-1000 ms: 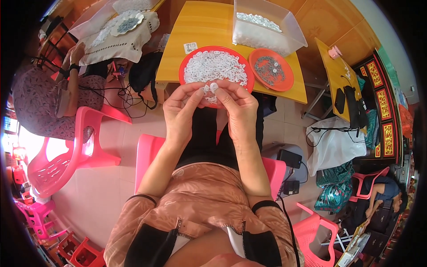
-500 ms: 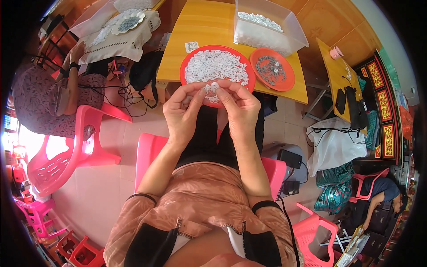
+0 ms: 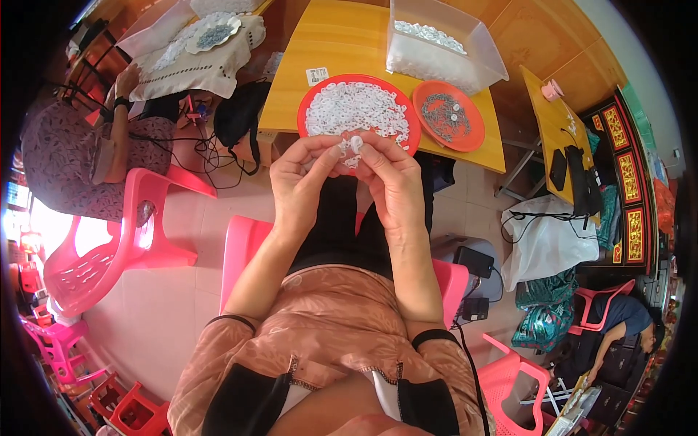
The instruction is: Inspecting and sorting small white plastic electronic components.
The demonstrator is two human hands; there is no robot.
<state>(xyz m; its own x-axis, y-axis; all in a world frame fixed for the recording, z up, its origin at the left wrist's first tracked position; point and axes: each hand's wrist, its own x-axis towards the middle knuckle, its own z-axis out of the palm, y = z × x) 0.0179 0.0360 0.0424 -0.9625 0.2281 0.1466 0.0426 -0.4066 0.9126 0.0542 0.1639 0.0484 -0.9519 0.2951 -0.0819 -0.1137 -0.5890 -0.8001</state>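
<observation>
My left hand [image 3: 299, 183] and my right hand [image 3: 392, 183] meet in front of me, fingertips pinched together on a small white plastic ring [image 3: 355, 143]. Both hands hover just over the near rim of a red round tray [image 3: 309, 109] heaped with many white plastic rings [image 3: 356, 105]. A smaller red tray [image 3: 469, 134] to its right holds small grey metal parts [image 3: 443, 116]. Both trays rest on a yellow wooden table [image 3: 334, 36].
A clear plastic bin [image 3: 491, 69] with more white pieces stands at the table's back right. A seated person [image 3: 80, 156] works at a cloth-covered table on the left. Pink plastic chairs [image 3: 109, 247] stand around. Bags, cables and a black box lie on the floor to the right.
My hands have stayed together at the tray's near rim; the fingers have shifted slightly around the white ring.
</observation>
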